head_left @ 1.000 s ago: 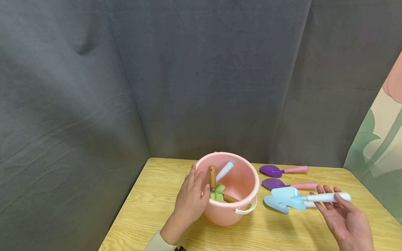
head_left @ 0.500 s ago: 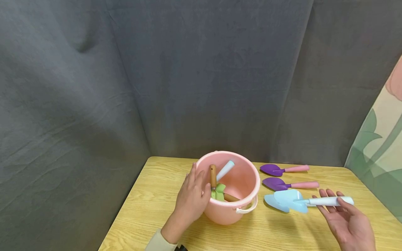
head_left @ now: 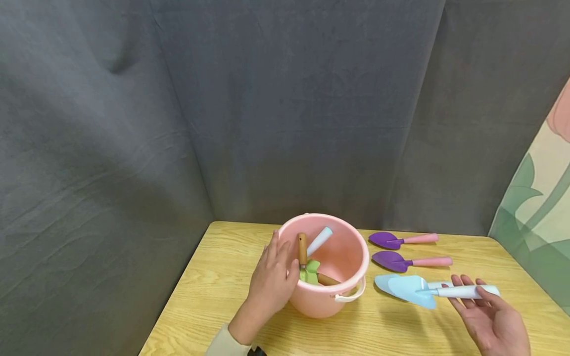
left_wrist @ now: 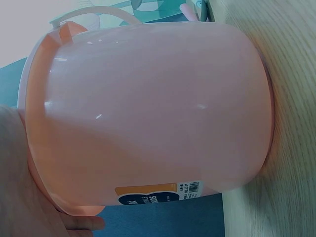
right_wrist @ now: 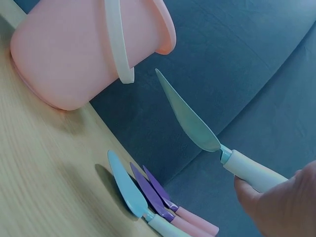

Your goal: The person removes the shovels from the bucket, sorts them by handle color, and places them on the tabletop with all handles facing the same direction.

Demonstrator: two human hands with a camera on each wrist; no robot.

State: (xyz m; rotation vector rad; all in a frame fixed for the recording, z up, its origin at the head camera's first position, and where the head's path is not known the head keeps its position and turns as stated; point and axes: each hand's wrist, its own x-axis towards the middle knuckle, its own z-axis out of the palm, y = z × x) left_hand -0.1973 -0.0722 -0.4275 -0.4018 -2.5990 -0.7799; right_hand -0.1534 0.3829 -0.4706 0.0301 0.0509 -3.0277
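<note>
My right hand [head_left: 496,319] holds a garden trowel [head_left: 414,290] with a light-blue blade by its white handle. The right wrist view shows that trowel [right_wrist: 190,121] raised off the table, thumb against the handle. A second light-blue trowel [right_wrist: 126,185] lies on the table below it, partly covered in the head view. My left hand [head_left: 272,277] rests on the left side of the pink bucket [head_left: 317,302], fingers fairly straight at its rim. In the bucket are wooden-handled green tools [head_left: 310,273] and a tool with a pale blue handle [head_left: 319,241]; their lower ends are partly hidden.
Two purple trowels with pink handles [head_left: 385,241] lie behind the light-blue one, right of the bucket. The bucket's white handle [head_left: 352,296] hangs down on its right. Grey cloth [head_left: 294,123] encloses the wooden table [head_left: 213,277] at the back and left.
The trowel in my right hand has tilted and turned, its blade dipping slightly toward the front. My left hand has stayed on the bucket.
</note>
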